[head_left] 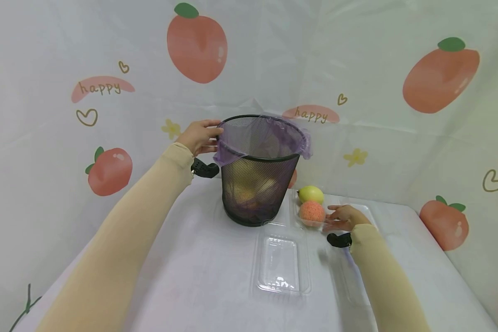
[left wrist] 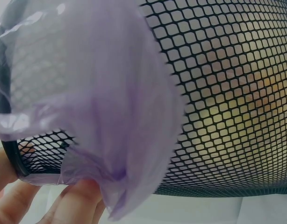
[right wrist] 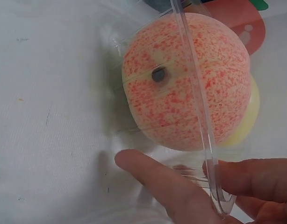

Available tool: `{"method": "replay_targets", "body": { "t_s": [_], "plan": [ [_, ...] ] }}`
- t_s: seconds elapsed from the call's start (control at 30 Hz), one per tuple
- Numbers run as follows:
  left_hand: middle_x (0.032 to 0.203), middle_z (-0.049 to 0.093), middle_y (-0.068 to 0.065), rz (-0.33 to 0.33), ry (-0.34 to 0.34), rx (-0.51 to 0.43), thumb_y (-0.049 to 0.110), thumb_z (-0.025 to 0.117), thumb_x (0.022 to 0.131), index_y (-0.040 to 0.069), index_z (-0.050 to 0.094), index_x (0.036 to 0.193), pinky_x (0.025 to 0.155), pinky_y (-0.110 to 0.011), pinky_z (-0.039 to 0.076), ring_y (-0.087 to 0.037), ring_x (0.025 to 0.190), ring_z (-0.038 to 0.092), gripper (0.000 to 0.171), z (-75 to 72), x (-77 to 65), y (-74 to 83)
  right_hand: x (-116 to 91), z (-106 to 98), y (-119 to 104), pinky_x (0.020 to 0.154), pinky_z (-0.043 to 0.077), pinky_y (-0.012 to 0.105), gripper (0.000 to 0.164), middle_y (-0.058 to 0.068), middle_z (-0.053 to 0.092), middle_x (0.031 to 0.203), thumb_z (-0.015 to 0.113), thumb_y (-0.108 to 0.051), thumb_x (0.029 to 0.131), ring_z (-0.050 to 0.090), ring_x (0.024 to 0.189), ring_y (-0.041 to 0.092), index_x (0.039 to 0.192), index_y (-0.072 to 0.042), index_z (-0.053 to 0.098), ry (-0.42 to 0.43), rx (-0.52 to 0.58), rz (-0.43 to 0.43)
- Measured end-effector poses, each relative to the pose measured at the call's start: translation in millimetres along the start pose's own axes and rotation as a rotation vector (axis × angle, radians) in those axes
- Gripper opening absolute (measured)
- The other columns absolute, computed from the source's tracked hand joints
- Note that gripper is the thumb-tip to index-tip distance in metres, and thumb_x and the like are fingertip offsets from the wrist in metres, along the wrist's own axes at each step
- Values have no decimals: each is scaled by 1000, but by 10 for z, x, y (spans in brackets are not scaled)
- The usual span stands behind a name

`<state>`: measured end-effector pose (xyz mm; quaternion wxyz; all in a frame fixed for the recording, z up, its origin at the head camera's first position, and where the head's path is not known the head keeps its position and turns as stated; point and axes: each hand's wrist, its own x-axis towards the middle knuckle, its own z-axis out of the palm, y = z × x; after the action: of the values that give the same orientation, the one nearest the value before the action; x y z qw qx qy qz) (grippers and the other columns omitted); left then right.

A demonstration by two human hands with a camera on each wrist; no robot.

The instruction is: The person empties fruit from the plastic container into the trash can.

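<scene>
A black mesh wastebasket [head_left: 249, 193] lined with a thin purple plastic bag [head_left: 228, 154] stands at the back of the table. My left hand [head_left: 200, 137] holds its rim at the left side, fingers against the bag's folded edge in the left wrist view. Yellowish things [left wrist: 237, 107] show blurred through the mesh. To the right, a clear plastic box [right wrist: 210, 140] contains a peach-like, red-speckled fruit [head_left: 312, 213] and a yellow fruit [head_left: 311, 195]. My right hand [head_left: 341, 218] pinches that box's edge between thumb and finger, beside the speckled fruit.
In front of the wastebasket lies a clear plastic container [head_left: 280, 265], with no fruit visible in it. More clear plastic [head_left: 363, 210] lies behind and under the right arm. A fruit-printed cloth [head_left: 249, 60] hangs close behind the table.
</scene>
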<state>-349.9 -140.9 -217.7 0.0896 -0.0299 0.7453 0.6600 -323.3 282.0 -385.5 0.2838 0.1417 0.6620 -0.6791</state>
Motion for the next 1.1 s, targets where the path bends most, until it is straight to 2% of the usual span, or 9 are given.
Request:
{"method": "replay_targets", "body": {
  "t_s": [0.17, 0.4, 0.53, 0.63, 0.7, 0.87, 0.93, 1.03, 1.1],
  "plan": [
    [130, 50, -8, -6, 10, -5, 18, 51, 102, 22, 33, 152, 72, -20, 57, -20, 113, 56, 54, 6, 23, -3, -53, 25, -18, 112, 26, 53, 76, 33, -8, 156, 27, 21, 93, 9, 145, 43, 154, -7, -8, -5, 36, -11],
    [133, 50, -8, -9, 8, -1, 18, 51, 102, 21, 33, 152, 77, -22, 58, -23, 118, 55, 54, -1, 15, 7, -65, -5, -26, 111, 31, 41, 76, 39, -20, 149, 20, 16, 95, 4, 141, 48, 152, -17, -18, -95, 50, -63],
    [134, 49, -9, -11, 12, -2, 18, 50, 102, 22, 34, 152, 75, -21, 58, -22, 118, 55, 53, -3, 11, 9, -97, -4, -42, 103, 45, 32, 79, 37, -27, 147, 22, 16, 95, 36, 131, 48, 152, -21, -19, -123, 65, -68],
    [134, 49, -8, -10, 13, 9, 19, 50, 102, 22, 34, 152, 75, -21, 58, -22, 118, 55, 53, -3, 11, 3, -132, 0, -47, 98, 50, 28, 81, 34, -29, 148, 24, 16, 95, 47, 125, 43, 153, -24, -17, -138, 109, -58],
    [132, 50, -8, -7, 16, 16, 19, 51, 102, 23, 35, 152, 75, -21, 58, -22, 117, 55, 53, -1, 17, -3, -154, -3, -44, 95, 51, 25, 82, 34, -27, 149, 24, 16, 96, 40, 130, 42, 153, -26, -17, -148, 128, -54],
    [132, 50, -8, 0, 16, 22, 20, 51, 102, 22, 35, 152, 78, -21, 58, -21, 117, 55, 53, 1, 30, -13, -221, -1, -36, 86, 52, 15, 82, 34, -27, 149, 21, 16, 96, 2, 143, 41, 152, -29, -18, -172, 210, -49],
    [134, 50, -9, 0, 14, 21, 20, 51, 102, 22, 35, 152, 80, -22, 57, -22, 118, 55, 53, -2, 29, -13, -259, -3, -40, 81, 52, 12, 82, 32, -31, 149, 21, 15, 96, 0, 144, 41, 152, -30, -18, -181, 251, -46],
    [135, 49, -9, -3, 10, 21, 20, 51, 102, 22, 34, 152, 86, -24, 56, -23, 120, 54, 53, -6, 22, -11, -315, -29, -56, 89, 51, 14, 83, 30, -33, 148, 21, 15, 97, 3, 142, 40, 152, -33, -17, -193, 313, -42],
    [135, 49, -9, -4, 11, 24, 20, 50, 102, 23, 34, 152, 87, -25, 56, -23, 120, 54, 53, -6, 20, -11, -349, -59, -69, 99, 47, 22, 84, 26, -36, 148, 22, 15, 97, 27, 137, 48, 152, -35, -17, -205, 356, -47]
  ]
}}
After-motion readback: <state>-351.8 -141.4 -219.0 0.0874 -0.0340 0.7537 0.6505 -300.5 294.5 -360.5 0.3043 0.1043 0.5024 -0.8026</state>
